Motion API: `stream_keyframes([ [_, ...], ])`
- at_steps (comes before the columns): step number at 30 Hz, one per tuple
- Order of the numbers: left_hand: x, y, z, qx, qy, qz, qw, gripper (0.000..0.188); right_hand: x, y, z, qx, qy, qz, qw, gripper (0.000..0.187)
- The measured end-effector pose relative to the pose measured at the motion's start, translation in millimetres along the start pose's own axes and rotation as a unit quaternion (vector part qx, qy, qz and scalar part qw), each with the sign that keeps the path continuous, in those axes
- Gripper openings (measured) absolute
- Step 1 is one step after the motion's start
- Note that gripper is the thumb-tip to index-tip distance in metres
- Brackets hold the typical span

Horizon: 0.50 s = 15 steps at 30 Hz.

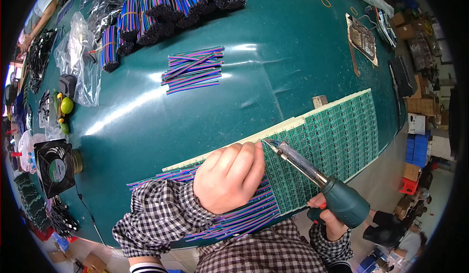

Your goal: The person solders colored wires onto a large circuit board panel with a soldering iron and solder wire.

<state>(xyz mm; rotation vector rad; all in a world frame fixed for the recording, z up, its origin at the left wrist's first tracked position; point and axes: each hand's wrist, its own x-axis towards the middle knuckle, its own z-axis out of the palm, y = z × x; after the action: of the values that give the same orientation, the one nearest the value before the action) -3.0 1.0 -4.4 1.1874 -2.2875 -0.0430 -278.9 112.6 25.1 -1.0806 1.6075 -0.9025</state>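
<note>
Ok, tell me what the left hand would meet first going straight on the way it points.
Probably the soldering iron, whose tip shows just ahead of the left hand near the edge of the green circuit-board panel. Depth is unclear, so it might meet the panel first.

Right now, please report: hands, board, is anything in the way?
Left hand over wires, any grip hidden. Right hand gripping soldering iron, tip near upper-left corner of board. Possibly in the way: left fingertips, close beside the tip.
</note>
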Motion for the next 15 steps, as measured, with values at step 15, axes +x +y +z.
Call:
stream_keyframes([
  [15, -0.3, -1.6, -0.6, -0.009, -0.008, 0.001, 1.000, 0.034, 2.1, -3.0, 2.1, 0.004, 0.001, 0.016, 1.000, 0.058],
])
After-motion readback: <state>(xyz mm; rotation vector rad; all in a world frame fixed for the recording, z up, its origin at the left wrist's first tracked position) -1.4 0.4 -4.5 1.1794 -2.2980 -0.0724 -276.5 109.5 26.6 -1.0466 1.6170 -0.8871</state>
